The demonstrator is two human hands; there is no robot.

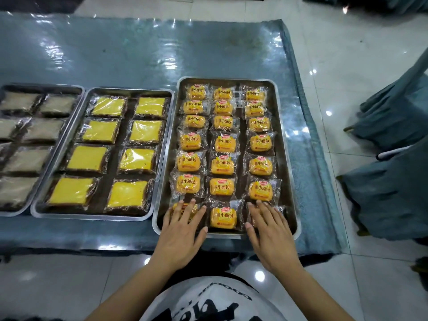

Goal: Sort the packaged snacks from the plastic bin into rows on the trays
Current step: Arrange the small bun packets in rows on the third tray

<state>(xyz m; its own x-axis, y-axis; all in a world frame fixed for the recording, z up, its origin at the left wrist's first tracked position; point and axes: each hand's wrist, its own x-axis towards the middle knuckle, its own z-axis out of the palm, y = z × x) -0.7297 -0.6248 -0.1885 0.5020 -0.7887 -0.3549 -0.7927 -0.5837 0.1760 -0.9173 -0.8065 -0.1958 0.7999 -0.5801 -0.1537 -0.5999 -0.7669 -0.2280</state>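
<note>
A steel tray (286,158) on the right holds three columns of small orange bread packets (222,142). My left hand (183,230) lies flat, fingers straight, on the nearest packet (185,208) of the left column. With its fingers spread, my right hand (269,230) rests on the nearest packet (279,209) of the right column, mostly covering it. Between both hands sits an uncovered packet (223,217). The plastic bin is out of view.
A middle tray (162,158) carries two columns of yellow cake packets (136,133). At the far left, another tray (76,105) holds pale wrapped slices. All stand on a blue table under clear plastic (139,49). Draped chairs (393,126) stand at the right.
</note>
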